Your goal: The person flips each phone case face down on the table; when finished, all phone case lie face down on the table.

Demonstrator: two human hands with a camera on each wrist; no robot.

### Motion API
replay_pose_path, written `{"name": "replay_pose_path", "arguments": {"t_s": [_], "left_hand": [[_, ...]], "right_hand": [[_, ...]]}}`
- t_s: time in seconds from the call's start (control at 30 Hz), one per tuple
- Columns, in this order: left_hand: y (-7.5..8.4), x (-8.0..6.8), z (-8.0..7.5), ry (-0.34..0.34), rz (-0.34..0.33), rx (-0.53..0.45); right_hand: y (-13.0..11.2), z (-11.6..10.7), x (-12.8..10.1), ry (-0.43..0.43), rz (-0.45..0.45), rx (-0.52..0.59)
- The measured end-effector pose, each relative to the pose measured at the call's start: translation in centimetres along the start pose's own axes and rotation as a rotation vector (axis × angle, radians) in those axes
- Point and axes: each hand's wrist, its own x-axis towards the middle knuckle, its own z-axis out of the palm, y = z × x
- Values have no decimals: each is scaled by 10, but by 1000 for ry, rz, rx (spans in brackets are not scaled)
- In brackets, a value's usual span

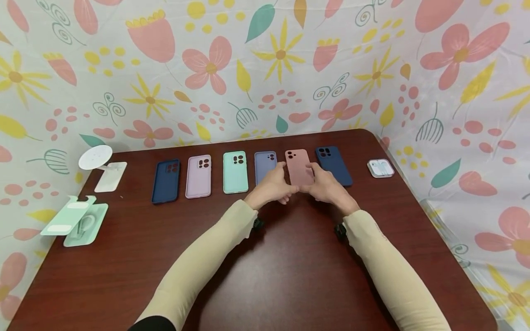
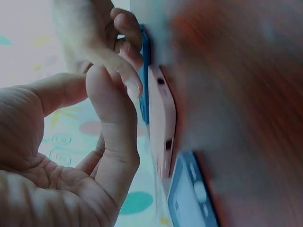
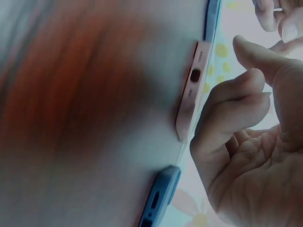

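Although both hands overlap the pink phone case in the head view, I cannot confirm contact with it from the wrist views. The pink phone case lies on the desk, camera cutouts facing up, between the blue-grey phone case on its left and the dark blue phone case on its right. I locate the left hand at its left edge, partly covering the blue-grey phone case; its fingers are loosely bent and pinch nothing that I can see. I locate the right hand at its right edge; its fingers are likewise bent, and I see no item between them.

Further left in the row, I register a mint phone case, a lilac phone case and a navy phone case, all set apart. At the desk's left side, a white stand is positioned behind a mint stand. Near the right edge lies a small square box. A floral curtain backs the desk.
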Motion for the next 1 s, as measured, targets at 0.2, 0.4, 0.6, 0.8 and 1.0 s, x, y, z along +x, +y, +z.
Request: {"name": "replay_pose_path", "arguments": {"t_s": [0.2, 0.4, 0.6, 0.8, 1.0], "left_hand": [[-13, -6, -21, 30, -24, 87], [-35, -9, -41, 71, -57, 36], [-52, -5, -55, 60, -88, 2], [-53, -3, -60, 4, -129, 5], [-54, -3, -60, -12, -144, 27]], "right_hand": [[-12, 9, 2, -14, -4, 73], [-26, 19, 5, -8, -33, 85], [-38, 29, 12, -21, -33, 68], [-51, 39, 22, -68, 12, 68], [-54, 48, 39, -104, 56, 83]]}}
